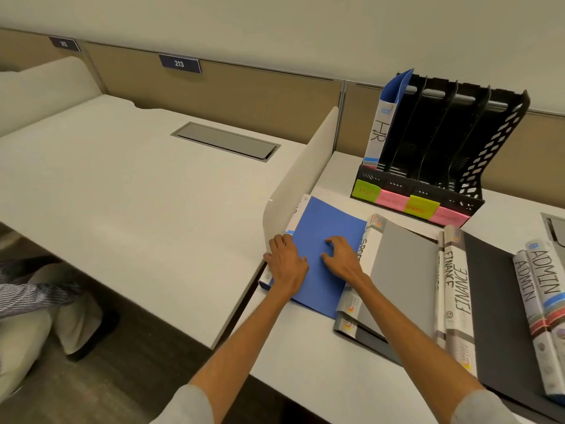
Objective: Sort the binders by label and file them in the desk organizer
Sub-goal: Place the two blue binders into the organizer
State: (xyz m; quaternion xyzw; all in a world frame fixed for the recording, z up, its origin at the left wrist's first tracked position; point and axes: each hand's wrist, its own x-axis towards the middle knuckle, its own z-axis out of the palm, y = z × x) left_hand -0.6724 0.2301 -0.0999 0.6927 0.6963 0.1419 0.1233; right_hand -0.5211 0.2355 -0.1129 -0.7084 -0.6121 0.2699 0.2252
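A blue binder (328, 228) lies flat on the white desk beside the low divider. My left hand (286, 264) grips its left spine edge, fingers curled over it. On the blue cover sits my right hand (342, 255), fingertips bent and pressing down. A grey binder (400, 270) marked SPORTS lies to its right, then a dark binder (486, 295) with a FINANCE spine, then two ADMIN binders (541, 289). The black desk organizer (443, 148) stands behind, with a blue HR binder (382, 123) upright in its leftmost slot and coloured sticky labels along its front.
A curved white divider (302, 175) separates this desk from the neighbouring desk (122, 185), which has a grey cable hatch (226, 140). Another person's legs (36, 301) show at the far left. A dark tray edge (555, 228) sits at the far right.
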